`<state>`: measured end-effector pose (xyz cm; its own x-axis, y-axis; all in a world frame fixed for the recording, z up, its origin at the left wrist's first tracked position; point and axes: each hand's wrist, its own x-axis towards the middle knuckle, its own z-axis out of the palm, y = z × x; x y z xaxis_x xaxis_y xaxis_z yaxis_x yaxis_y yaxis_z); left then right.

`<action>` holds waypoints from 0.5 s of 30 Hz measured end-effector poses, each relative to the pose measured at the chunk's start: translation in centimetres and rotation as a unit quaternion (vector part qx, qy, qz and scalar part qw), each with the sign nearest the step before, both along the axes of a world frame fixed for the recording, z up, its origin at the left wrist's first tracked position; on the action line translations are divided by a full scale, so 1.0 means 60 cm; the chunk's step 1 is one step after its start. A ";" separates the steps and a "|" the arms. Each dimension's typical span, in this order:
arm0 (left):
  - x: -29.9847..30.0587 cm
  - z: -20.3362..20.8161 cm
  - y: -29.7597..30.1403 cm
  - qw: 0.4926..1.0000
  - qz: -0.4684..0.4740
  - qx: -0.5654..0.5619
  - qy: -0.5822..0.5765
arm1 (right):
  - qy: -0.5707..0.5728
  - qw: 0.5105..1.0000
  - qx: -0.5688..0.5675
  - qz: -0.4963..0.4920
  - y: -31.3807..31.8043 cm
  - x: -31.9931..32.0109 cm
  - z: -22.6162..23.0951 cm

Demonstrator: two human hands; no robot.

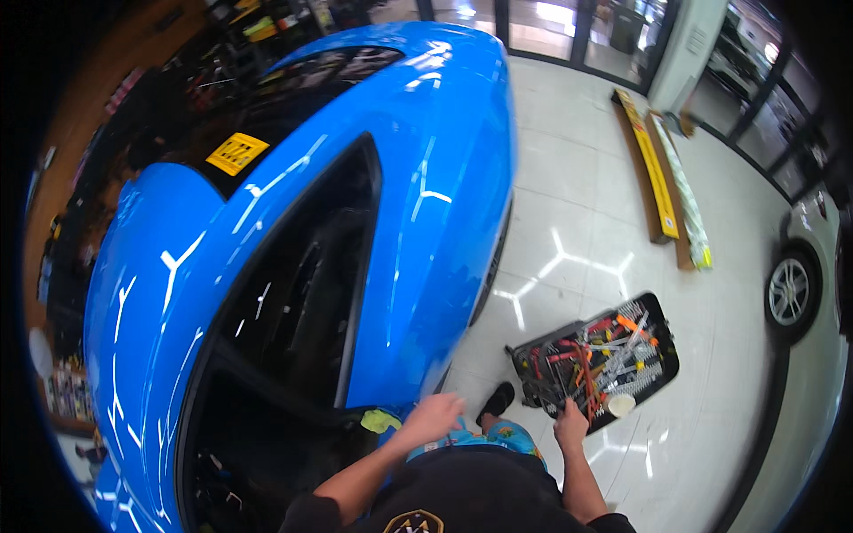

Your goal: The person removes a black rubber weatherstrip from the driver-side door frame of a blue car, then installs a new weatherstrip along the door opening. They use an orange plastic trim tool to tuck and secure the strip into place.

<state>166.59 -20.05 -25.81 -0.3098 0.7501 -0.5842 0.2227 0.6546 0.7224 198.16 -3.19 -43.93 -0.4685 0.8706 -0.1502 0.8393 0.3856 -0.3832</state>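
My left hand [434, 417] is beside the blue car's [426, 186] side, and its fingers are smeared by motion. Close to it, a yellow-green cloth-like piece [379, 420] lies at the lower edge of the dark side window [293, 302]. My right hand [571, 425] is closed at the near edge of a black tool tray [666, 342]. Something thin and dark seems to rise from its fingers, too small to name against the tools. Red-handled tools [582, 369], wrenches and orange pieces lie jumbled in the tray, with a round cream-coloured item [620, 406] near its front edge.
A long yellow box [653, 178] and a long wrapped piece [684, 195] lie on the glossy tiled floor [560, 204]. A pale car [809, 355] stands at the right. Glass doors [551, 35] and a white pillar [693, 53] are at the back. My shoe [498, 401] is beside the tray.
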 end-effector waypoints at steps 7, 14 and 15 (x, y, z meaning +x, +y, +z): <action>0.003 0.302 0.365 0.862 -0.115 0.430 -0.243 | -0.047 0.997 -0.052 -0.041 0.191 0.025 -0.019; -0.058 0.501 0.534 0.497 -0.294 0.658 -0.483 | 0.021 0.998 -0.056 -0.035 0.365 -0.028 0.023; -0.082 0.518 0.550 0.468 -0.287 0.657 -0.517 | 0.023 0.997 -0.058 -0.047 0.389 -0.049 0.034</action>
<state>161.69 12.97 5.25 0.1015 0.4584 0.8829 -0.8238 -0.4588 0.3328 195.21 20.17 -41.90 -0.3940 0.8893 -0.2323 0.8503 0.2567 -0.4595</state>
